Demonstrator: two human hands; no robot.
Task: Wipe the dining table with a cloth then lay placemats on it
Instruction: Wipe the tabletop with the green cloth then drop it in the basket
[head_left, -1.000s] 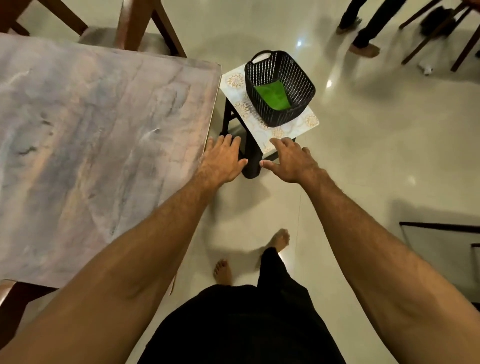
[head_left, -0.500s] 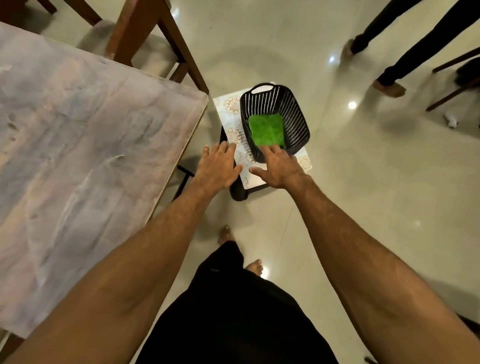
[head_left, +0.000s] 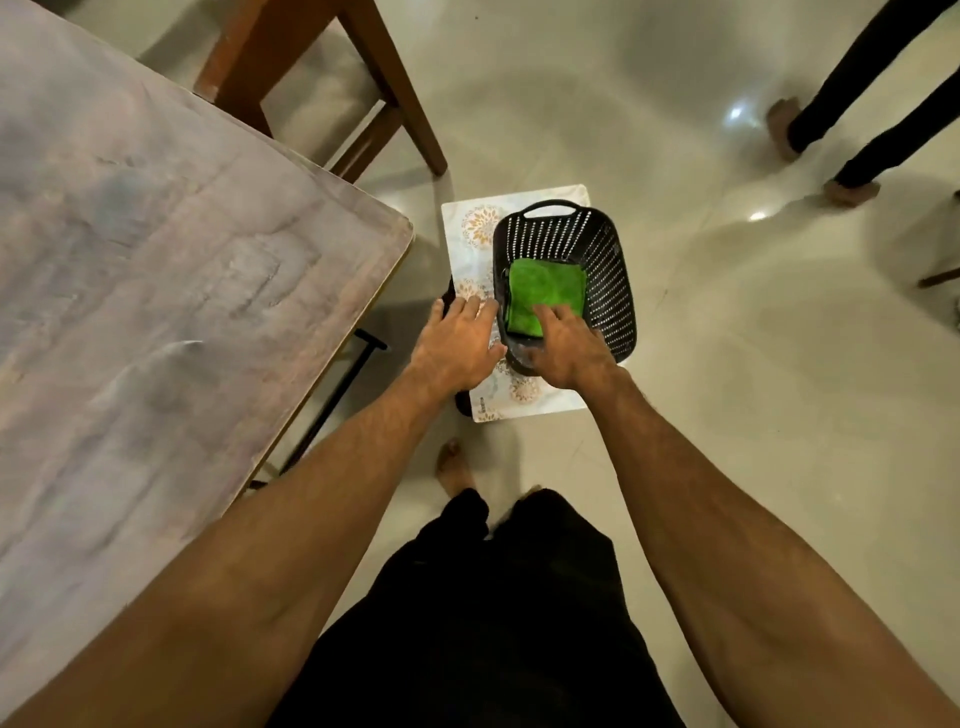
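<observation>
**Reaching into the basket for the cloth**

Both hands have moved forward since the earlier frame, and the right one has gone from the stool's edge down into the basket.

At the left of the frame the dining table shows its bare, mottled top, with a wooden chair above it at the upper centre. Right of the table corner, the left hand lies flat with fingers loosely spread on the placemats that cover a small stool. On those mats stands a black perforated basket, and in its bottom lies the folded green cloth. The right hand is palm down, fingertips resting on the cloth's near edge, not yet pinching it.

That cloth looks soft, light and limp; it would probably sag and unfold if lifted by one corner, so gathering the near folded edge seems best. A bystander's legs stand at the upper right.
</observation>
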